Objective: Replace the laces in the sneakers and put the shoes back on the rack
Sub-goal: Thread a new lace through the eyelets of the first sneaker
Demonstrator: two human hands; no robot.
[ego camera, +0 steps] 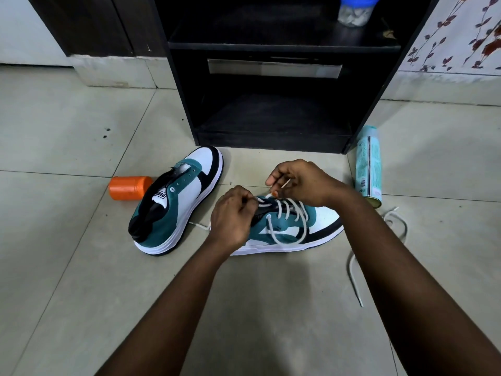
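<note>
The teal, white and black sneaker with a white sole [311, 226] lies on the pale floor tiles [67, 131] just in front of the black wooden shoe rack [271, 77], toe pointing right, with a white cord lace [291, 213] threaded loosely through its eyelets. The left hand [233, 215] rests on the collar end of this shoe, fingers curled and pinching the lace at the top eyelets. The right hand [301, 180] hovers above the tongue, thumb and fingers closed on a strand of the same lace and drawing it upward. A short end of the lace trails on the floor to the left of the left hand.

The second matching sneaker [179, 199] stands just left, unlaced, its toe close to the rack's base. An orange plastic jar [130, 187] lies on its side beside that shoe's heel. A pale green spray can [368, 164] lies by the rack's right corner. A loose white lace [379, 240] curls on the tiles to the right of the forearm. A clear jar with a blue lid [355, 9] sits on the rack's upper shelf.
</note>
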